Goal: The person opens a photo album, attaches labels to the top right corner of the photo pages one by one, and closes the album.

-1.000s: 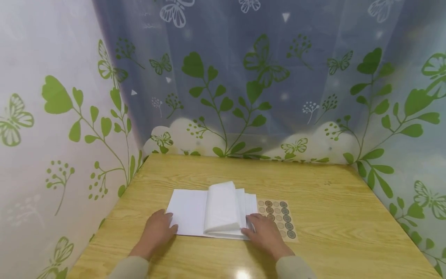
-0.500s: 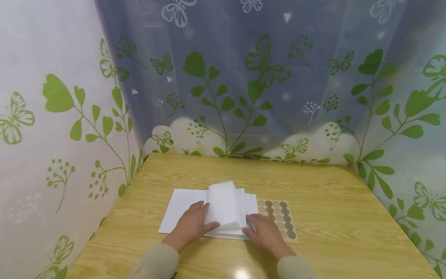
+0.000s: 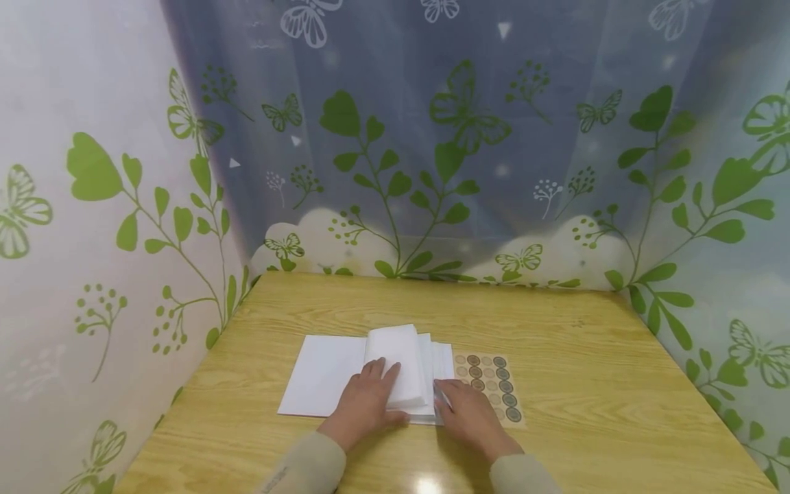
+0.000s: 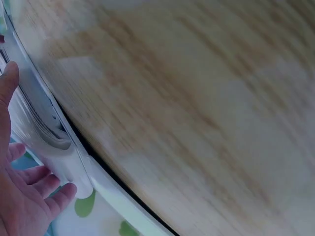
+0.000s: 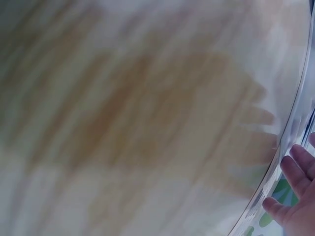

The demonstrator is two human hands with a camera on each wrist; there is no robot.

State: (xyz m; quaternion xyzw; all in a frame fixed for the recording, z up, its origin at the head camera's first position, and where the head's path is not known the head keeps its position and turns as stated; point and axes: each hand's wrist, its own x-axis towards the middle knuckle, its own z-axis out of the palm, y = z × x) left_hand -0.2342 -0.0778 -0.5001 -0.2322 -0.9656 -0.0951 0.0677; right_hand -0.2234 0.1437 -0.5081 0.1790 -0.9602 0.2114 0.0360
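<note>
Looks like a small screened-off desk nook, fitted with a wood-grain tabletop (image 3: 555, 329) across the lower half of the head view. Closed in on three sides by printed hangings: a pale left curtain (image 3: 37, 103) at the left edge, a blue-grey back curtain (image 3: 395, 55) across the top centre, a pale right curtain (image 3: 759, 274) at the right edge. Patterned with green leaves, butterflies and white cloud shapes, closer to home decor than to lab or workshop fittings. Suited to desk work, judging by the white booklet (image 3: 395, 343) low in the centre. Cannot tell whether in a home.
</note>
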